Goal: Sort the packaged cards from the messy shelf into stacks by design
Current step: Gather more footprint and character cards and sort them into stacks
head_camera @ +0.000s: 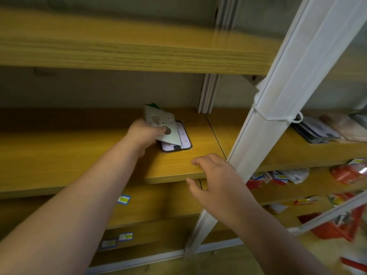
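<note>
My left hand (145, 134) is shut on a pale green packaged card (161, 124) with a pawprint-like design, tilted over the middle wooden shelf (178, 165). Under it a small stack of pink-and-white packaged cards with a dark border (183, 138) lies flat on the shelf. My right hand (216, 179) rests on the shelf's front edge with fingers apart and nothing in it. To the right, behind a white post, a messy pile of packaged cards (321, 131) lies on the same shelf level.
A slanted white metal post (278, 100) with a cable tie crosses the shelving on the right. Red and white packets (349, 171) fill the lower right shelves. An upper wooden shelf (129, 50) overhangs. Price labels (123, 199) stick to the lower shelf edges.
</note>
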Tool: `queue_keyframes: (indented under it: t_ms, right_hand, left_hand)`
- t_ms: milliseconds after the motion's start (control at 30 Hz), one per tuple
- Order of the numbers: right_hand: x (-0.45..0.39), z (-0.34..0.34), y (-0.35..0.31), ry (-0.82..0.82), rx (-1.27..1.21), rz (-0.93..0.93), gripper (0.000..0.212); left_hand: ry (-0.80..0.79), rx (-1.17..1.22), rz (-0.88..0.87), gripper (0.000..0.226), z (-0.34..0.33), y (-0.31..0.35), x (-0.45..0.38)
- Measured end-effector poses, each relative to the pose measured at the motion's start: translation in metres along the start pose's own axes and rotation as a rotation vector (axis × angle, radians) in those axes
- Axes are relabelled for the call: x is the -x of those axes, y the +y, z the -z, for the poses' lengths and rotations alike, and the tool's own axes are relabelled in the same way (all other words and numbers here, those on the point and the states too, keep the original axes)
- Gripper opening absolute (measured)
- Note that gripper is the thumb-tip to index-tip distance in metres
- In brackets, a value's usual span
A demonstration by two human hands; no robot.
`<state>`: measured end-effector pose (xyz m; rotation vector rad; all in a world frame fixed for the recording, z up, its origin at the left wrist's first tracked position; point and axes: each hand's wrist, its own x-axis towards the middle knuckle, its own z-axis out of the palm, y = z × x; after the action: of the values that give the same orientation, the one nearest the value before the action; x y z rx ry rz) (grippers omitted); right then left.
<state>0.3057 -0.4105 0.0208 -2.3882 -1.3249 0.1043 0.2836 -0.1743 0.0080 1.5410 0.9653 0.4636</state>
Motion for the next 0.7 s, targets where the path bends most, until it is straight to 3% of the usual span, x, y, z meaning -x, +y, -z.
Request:
queue_keyframes:
  t_ms: [100, 300, 500, 700]
  right_hand:
    - [-0.021, -0.003, -0.002, -0.029, 0.014, -0.042, 0.051]
    - [-0.085, -0.02, -0.007, -0.071, 0.132, -0.222, 0.06]
    - [-0.145, -0.048, -0.02, -0.138, 0.299, -0.414, 0.099]
    - [-0.17, -0.046, -0.026, -0.156, 0.147, -0.563, 0.13]
  left_hand:
    - [-0.003, 0.236, 0.072, 0.023, 0.022, -0.015, 0.006]
    - [0.108, 0.451, 0.061, 0.023, 0.068, -0.044, 0.042]
    - [0.171, 0.471, -0.048, 0.019, 0.094, -0.054, 0.082]
    - [0.165, 0.449, -0.068, 0.023, 0.107, -0.061, 0.103]
